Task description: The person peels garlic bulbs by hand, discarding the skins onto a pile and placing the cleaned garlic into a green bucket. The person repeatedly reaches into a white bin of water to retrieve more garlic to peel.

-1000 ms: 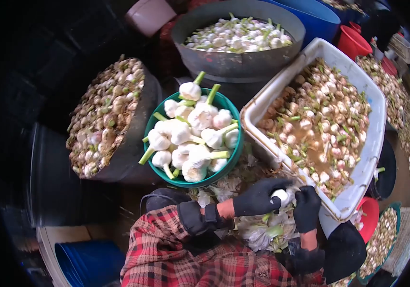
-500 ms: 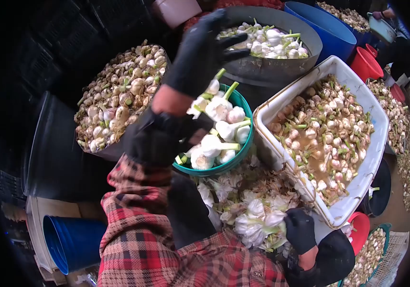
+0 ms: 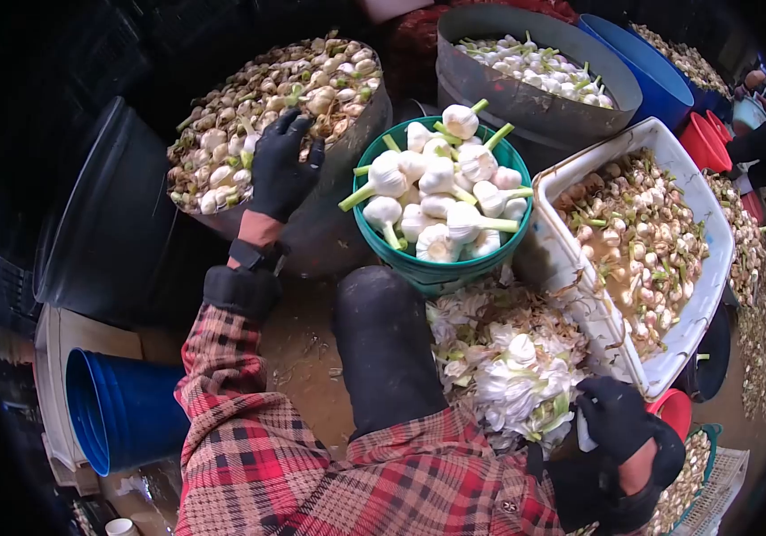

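My left hand (image 3: 285,171), in a black glove, rests at the near rim of a large drum (image 3: 334,201) heaped with untrimmed garlic bulbs (image 3: 222,152). Its fingers are apart over the bulbs, with nothing visibly held. Low on the right, my right hand (image 3: 617,418), also gloved in black, is closed beside a pile of white garlic skins (image 3: 526,384). A pale, narrow edge shows at its fingers, too little to name. Between the hands stands a green bucket (image 3: 441,275) filled with clean white garlic bulbs (image 3: 437,174) with short green stems.
A white tub (image 3: 570,295) right of the bucket holds garlic in brownish water. Behind are a grey drum (image 3: 526,107) of white garlic and a blue barrel (image 3: 637,62). A blue bucket (image 3: 124,411) lies tipped at left. Another person (image 3: 762,147) is at far right.
My left hand has moved from above the green bucket to the garlic drum on the left. My right hand stays low by the skins. The view has shifted.
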Available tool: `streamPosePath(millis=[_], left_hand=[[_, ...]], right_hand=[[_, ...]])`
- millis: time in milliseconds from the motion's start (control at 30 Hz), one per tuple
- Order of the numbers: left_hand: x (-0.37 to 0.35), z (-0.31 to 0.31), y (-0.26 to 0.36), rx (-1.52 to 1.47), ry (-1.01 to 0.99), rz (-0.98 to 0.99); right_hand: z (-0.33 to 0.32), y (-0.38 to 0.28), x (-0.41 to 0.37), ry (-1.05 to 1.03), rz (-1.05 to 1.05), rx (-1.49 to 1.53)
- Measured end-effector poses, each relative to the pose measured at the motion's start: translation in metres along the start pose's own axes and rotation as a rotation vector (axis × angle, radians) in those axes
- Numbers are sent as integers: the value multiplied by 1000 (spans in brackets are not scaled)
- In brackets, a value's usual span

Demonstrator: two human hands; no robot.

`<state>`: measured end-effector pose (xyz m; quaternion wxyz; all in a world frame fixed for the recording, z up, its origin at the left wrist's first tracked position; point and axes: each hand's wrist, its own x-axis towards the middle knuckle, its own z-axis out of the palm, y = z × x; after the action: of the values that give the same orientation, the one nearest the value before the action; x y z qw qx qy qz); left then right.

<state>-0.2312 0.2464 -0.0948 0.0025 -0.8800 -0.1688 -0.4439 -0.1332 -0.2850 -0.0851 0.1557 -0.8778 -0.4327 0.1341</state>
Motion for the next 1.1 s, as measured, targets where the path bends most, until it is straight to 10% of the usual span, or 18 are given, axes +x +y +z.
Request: streamPosePath(millis=[200,267,333,433,667,1100], left_hand=[[-6,38,-37,173,-558,112],[-9,66,-67,182,-442,348],[-14,88,-93,-513,-557,-138],[13,60,-48,42,-576,302],[24,63,-42,106,-694,212],[32,55,-55,-5,-950,17]], right_hand=[[-47,-9,63,53,-196,71],[-55,6,100,177,-243,69],[-69,24,154,193,-232,27],[-81,56,266,451,-371,-27],[-79,65,440,742,-511,34],[-67,68,525,455,70,270]])
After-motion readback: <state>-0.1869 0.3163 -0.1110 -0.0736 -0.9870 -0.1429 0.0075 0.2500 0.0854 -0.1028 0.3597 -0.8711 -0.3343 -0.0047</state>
